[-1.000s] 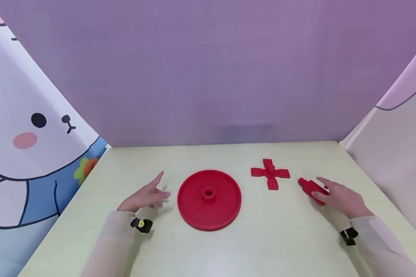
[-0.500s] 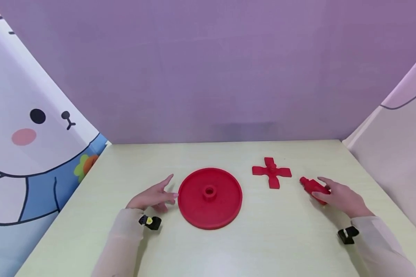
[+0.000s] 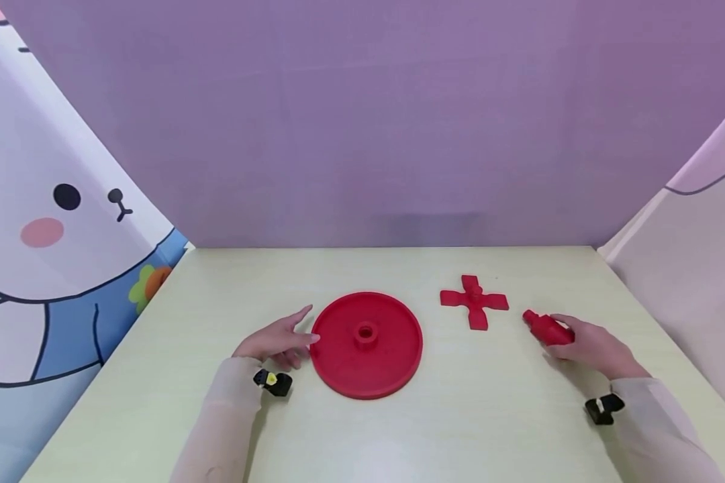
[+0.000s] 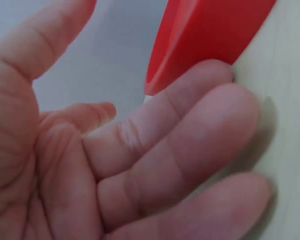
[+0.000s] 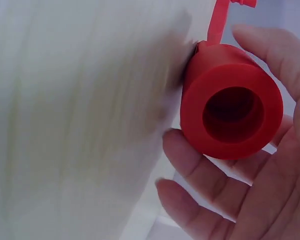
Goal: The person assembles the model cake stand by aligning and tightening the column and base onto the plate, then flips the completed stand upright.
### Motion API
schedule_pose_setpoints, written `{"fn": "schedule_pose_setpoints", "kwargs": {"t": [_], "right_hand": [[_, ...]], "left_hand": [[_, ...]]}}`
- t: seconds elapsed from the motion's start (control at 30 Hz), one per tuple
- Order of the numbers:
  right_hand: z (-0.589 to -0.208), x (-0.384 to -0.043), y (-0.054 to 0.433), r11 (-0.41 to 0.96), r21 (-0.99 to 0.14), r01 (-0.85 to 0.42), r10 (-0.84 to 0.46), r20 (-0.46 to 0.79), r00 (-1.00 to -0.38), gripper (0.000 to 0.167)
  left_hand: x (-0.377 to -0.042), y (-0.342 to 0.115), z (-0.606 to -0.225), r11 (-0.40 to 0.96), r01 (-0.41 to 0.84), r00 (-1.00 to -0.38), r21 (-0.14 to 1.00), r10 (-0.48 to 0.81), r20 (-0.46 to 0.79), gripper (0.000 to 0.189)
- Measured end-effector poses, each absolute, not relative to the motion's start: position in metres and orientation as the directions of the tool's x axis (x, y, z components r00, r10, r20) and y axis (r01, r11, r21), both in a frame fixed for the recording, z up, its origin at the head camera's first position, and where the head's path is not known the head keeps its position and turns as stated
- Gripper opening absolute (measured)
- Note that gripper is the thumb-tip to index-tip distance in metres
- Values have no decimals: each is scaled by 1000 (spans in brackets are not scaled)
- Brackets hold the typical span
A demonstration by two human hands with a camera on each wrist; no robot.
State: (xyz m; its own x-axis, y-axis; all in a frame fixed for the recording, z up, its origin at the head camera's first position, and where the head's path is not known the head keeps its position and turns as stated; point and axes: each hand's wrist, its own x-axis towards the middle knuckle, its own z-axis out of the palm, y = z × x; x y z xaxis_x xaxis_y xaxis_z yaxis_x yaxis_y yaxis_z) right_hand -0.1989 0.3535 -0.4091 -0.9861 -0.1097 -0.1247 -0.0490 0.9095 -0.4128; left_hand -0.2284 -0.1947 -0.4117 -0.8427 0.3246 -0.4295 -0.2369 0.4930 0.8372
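A round red disc [image 3: 393,362] with a raised rim and a central socket lies on the table. My left hand [image 3: 279,341] is at its left rim, thumb over the edge in the head view; in the left wrist view the fingers [image 4: 190,135] stretch out loosely, one tip right at the disc's rim [image 4: 210,35]. On the right, my right hand [image 3: 595,345] grips a red bottle-shaped piece [image 3: 546,329] that lies with its narrow neck pointing up-left. The right wrist view shows its hollow round end [image 5: 195,115], with thumb and fingers on opposite sides.
A red four-armed cross piece [image 3: 476,300] with a small knob at its centre lies between the disc and the bottle-shaped piece. A purple panel [image 3: 362,134] stands behind the pale table [image 3: 447,429], with a cartoon-printed cloth [image 3: 66,282] at the left.
My left hand has moved right to the disc's rim. The right thumb and fingers have closed in around the bottle-shaped piece, which has stayed in about the same place.
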Motion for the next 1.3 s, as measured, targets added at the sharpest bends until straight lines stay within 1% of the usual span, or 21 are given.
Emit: {"fn": "schedule_pose_setpoints", "kwargs": {"t": [0.27, 0.43, 0.7, 0.83, 1.0, 1.3], "right_hand": [[-415, -203, 354, 864, -504, 9, -87, -166, -982, 75], [-416, -204, 354, 810, -584, 61, -71, -200, -977, 76], [-416, -201, 351, 697, -709, 102, -62, -201, -978, 74], [-415, -199, 349, 684, -721, 112, -51, -200, -979, 75], [-412, -199, 346, 690, -718, 94, -56, -183, -981, 76], [-404, -198, 321, 623, -782, 17, -142, -135, -981, 68]], "left_hand": [[-232, -192, -418, 473, -244, -817, 846, 370, -443, 84], [-232, -188, -420, 489, -253, -820, 835, 350, -454, 82], [-233, -186, -420, 494, -263, -823, 829, 334, -460, 80], [-233, -185, -421, 487, -273, -825, 830, 325, -462, 78], [-233, -185, -422, 486, -276, -826, 829, 320, -463, 79], [-233, -187, -423, 466, -276, -822, 840, 339, -458, 82]]}}
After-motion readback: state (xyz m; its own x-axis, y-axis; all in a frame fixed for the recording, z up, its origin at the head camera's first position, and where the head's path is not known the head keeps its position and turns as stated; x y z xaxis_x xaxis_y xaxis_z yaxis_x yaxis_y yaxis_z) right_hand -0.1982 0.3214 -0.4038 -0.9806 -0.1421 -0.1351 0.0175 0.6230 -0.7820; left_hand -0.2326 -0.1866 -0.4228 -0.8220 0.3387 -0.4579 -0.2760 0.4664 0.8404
